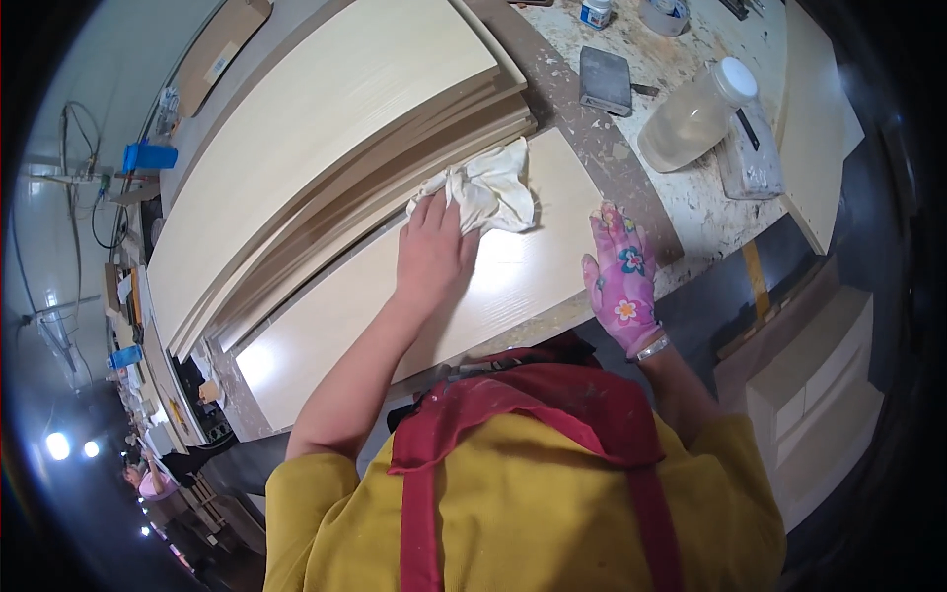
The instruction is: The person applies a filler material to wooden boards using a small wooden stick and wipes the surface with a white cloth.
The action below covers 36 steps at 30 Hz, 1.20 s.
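Observation:
A pale, flat wood panel [493,266] lies in front of me on the workbench, light glaring off its smooth face. My bare left hand [431,247] presses a crumpled white cloth [493,187] onto it, close to the panel's far edge, with the fingertips curled into the folds. At the panel's right end rests my right hand [623,276], in a pink flowered glove. Its fingers are stretched out together and hold nothing; the palm is hidden.
Behind the panel rises a stack of similar boards [326,128]. On the paint-spotted bench at right are a grey sanding block [605,79], a plastic bottle [686,118] with white cap, a wrapped white packet [747,163] and a small jar [596,13]. A person [153,483] is far left.

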{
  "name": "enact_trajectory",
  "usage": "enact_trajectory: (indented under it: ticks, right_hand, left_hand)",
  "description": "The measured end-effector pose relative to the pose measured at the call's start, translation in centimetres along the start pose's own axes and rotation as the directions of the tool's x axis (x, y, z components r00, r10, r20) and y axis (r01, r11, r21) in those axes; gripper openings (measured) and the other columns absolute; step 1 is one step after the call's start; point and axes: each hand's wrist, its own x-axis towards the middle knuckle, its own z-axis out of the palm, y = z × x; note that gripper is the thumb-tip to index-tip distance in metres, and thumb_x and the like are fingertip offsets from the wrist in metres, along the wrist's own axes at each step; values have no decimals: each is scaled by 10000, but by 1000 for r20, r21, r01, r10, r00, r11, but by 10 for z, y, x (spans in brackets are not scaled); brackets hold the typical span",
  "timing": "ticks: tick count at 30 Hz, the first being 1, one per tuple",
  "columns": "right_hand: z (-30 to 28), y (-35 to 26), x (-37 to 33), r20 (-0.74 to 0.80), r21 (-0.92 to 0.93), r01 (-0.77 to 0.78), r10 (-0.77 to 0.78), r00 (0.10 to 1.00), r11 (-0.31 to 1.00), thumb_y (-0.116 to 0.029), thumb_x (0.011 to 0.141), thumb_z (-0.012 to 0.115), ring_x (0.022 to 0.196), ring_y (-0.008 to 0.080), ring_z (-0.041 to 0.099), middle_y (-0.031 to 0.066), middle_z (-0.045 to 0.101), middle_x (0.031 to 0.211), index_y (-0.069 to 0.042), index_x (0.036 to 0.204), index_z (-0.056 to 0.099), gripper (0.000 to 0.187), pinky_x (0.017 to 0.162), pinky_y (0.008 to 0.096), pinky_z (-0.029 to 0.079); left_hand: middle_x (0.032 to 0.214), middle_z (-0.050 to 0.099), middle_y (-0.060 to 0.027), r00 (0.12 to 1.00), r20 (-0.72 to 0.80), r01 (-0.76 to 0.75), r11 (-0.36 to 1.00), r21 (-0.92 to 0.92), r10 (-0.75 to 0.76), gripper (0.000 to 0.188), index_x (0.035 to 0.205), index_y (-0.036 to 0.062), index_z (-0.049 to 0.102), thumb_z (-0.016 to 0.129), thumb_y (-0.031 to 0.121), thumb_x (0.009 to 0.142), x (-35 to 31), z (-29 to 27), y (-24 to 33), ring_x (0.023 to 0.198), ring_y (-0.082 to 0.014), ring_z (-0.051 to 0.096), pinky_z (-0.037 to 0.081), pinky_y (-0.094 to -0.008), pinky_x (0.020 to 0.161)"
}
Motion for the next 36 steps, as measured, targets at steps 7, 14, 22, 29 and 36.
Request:
enact_trajectory:
  ticks: [7,14,22,29,36]
  right_hand:
    - [6,1,-3,-58,-21,25,-27,998,999,-252,897,506,1269,284,409,150,407,1406,-64,1371,405,520,1088,461,228]
    - [-13,17,13,-30,235,37,-31,999,971,-233,912,516,1239,329,438,187,475,1327,-29,1309,457,450,1051,446,306]
    - [-11,-5,156,18,427,-28,22,1000,904,-362,868,604,1025,372,583,231,575,1153,18,1227,501,533,924,401,438]
    - [20,7,203,184,222,120,-163,969,968,-496,799,639,981,394,587,249,612,1035,76,1203,484,717,853,424,467]
    - [7,-7,191,110,175,76,-97,989,982,-497,795,629,742,417,576,232,589,762,58,1054,534,620,677,470,446]
  left_hand:
    - [1214,515,-166,976,-66,-207,978,-1,207,369,1043,22,542,608,290,798,78,44,53,1134,-328,478,450,-458,873]
    - [1234,516,-186,994,112,13,1000,-9,-12,387,1031,-1,584,635,298,791,-50,-30,-14,1121,-365,491,425,-439,925]
    - [1130,587,-163,916,122,396,812,-429,-383,265,1001,13,626,601,240,867,-97,-102,-58,986,-332,585,475,-377,801]
    - [897,646,-149,825,-52,556,824,-106,-563,146,939,38,636,579,159,881,-106,-80,-137,791,-325,618,486,-383,693]
    - [897,655,-132,884,-176,443,896,26,-432,105,935,56,639,585,126,879,-116,-56,-132,796,-330,618,490,-390,683]
